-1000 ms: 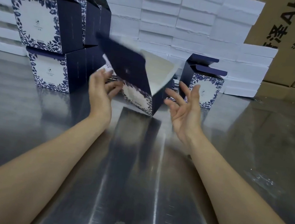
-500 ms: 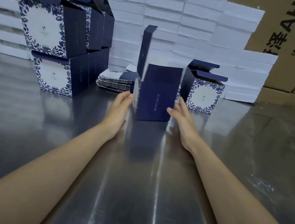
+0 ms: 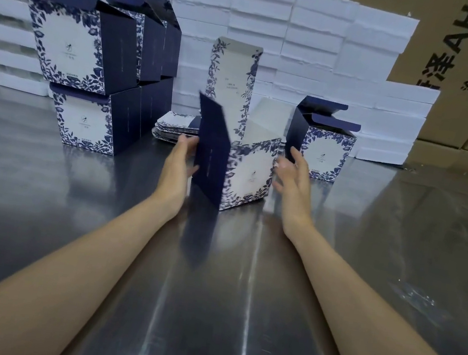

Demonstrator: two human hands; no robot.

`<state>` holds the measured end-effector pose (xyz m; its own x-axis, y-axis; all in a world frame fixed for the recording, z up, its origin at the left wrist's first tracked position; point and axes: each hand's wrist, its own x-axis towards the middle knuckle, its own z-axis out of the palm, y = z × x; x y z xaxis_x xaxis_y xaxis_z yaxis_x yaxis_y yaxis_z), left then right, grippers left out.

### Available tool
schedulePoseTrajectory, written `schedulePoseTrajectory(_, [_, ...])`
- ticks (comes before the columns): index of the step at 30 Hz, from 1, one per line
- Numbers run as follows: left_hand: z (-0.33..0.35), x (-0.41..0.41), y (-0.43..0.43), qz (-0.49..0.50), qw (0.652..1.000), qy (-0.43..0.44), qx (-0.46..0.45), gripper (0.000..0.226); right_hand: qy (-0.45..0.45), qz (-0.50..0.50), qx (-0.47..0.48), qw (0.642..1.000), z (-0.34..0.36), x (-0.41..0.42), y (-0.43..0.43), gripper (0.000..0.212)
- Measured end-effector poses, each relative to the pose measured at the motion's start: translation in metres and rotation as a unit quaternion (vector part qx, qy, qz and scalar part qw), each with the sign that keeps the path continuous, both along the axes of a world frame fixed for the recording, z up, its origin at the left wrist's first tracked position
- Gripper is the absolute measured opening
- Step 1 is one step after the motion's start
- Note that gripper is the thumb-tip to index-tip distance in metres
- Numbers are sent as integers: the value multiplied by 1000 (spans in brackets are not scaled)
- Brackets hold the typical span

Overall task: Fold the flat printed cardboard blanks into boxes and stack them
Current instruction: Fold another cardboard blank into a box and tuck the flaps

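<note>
A half-formed navy and white floral box (image 3: 245,176) stands on the steel table (image 3: 41,210) in the middle, its lid flap pointing straight up. My left hand (image 3: 178,166) touches its dark left panel with flat fingers. Just off its right side is my right hand (image 3: 294,179), fingers spread and blurred, holding nothing. Behind the box lies a low pile of flat printed blanks (image 3: 173,128). A stack of folded boxes (image 3: 90,76), two high, stands at the left. One more folded box (image 3: 325,148) with raised flaps stands at the right.
White foam slabs (image 3: 306,37) are piled in a wall along the table's far edge. Brown shipping cartons (image 3: 466,74) rise at the back right. The near table surface is bare, shiny steel.
The box went from tilted in the air to standing on the table, then turned so its white floral face shows. Both hands followed it down and stay at its sides.
</note>
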<state>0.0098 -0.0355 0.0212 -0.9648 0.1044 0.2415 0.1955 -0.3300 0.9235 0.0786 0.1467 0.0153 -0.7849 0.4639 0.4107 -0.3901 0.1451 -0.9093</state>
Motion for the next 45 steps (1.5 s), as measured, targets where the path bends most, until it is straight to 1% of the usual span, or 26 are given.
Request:
schedulePoseTrajectory(1, [-1,-1,1,-28,1000,-7,-5,50,6,-13,10,1000,-1,0,-1,40])
schedulePoseTrajectory(3, [-2,-1,1,-64,998,-24,-11,51,32,-63,41,997,0,2,-5,35])
schedulePoseTrajectory(5, [3,-1,2,-35,999,-31,4,48,74,-137,107,982,4,6,-7,39])
schedulePoseTrajectory(6, [7,0,0,4,1000,-9,14,48,105,-170,149,968,9,8,-8,46])
schedulePoseTrajectory(7, [12,3,-3,50,998,43,7,50,135,-190,191,953,15,10,-8,58])
schedulePoseTrajectory(8, [18,5,-8,88,988,124,-21,51,161,-197,234,938,21,12,-8,70])
schedulePoseTrajectory(9, [23,6,-13,114,967,219,-64,52,181,-197,278,923,28,13,-7,79])
schedulePoseTrajectory(10, [28,5,-18,124,937,308,-109,51,190,-193,319,908,34,14,-6,85])
schedulePoseTrajectory(11, [33,3,-22,124,908,369,-157,50,182,-183,353,899,41,14,-4,88])
schedulePoseTrajectory(13, [41,0,-26,117,873,401,-253,49,134,-144,399,895,48,13,0,86])
schedulePoseTrajectory(14, [43,-2,-28,121,857,398,-303,48,118,-128,407,897,49,11,3,81])
schedulePoseTrajectory(16, [40,-4,-32,134,825,382,-394,47,126,-124,391,903,47,8,7,62])
schedulePoseTrajectory(18, [35,-4,-34,144,800,371,-449,48,149,-150,380,901,41,7,12,42])
schedulePoseTrajectory(20, [31,-3,-34,167,777,371,-481,50,158,-165,370,900,29,4,16,30])
schedulePoseTrajectory(22, [31,-5,-33,199,747,377,-510,48,162,-161,345,910,19,2,17,23])
schedulePoseTrajectory(24, [32,-7,-32,220,721,380,-536,48,161,-152,320,921,14,1,17,23])
schedulePoseTrajectory(26, [32,-7,-32,234,709,371,-552,48,160,-148,311,925,12,0,15,26])
schedulePoseTrajectory(28, [30,-8,-33,230,718,348,-557,49,151,-148,313,926,10,0,14,26])
schedulePoseTrajectory(30, [27,-8,-34,208,745,329,-542,51,126,-140,303,934,8,-1,12,24])
schedulePoseTrajectory(32, [25,-10,-35,176,793,299,-501,55,104,-122,286,945,6,-2,9,24])
schedulePoseTrajectory(34, [23,-11,-35,150,837,256,-460,58,77,-87,243,963,5,-2,6,29])
schedulePoseTrajectory(36, [21,-11,-32,134,856,238,-439,52,51,-40,179,982,4,-1,3,33])
schedulePoseTrajectory(39, [17,-7,-24,86,890,227,-386,30,60,12,131,989,4,1,-5,24])
schedulePoseTrajectory(41, [15,-2,-20,61,912,213,-346,33,68,28,108,991,5,0,-14,17])
schedulePoseTrajectory(43, [14,-2,-19,60,924,200,-320,33,63,37,72,995,8,-2,-25,17])
schedulePoseTrajectory(45, [13,-5,-22,69,946,169,-267,31,49,40,62,996,9,-3,-31,14])
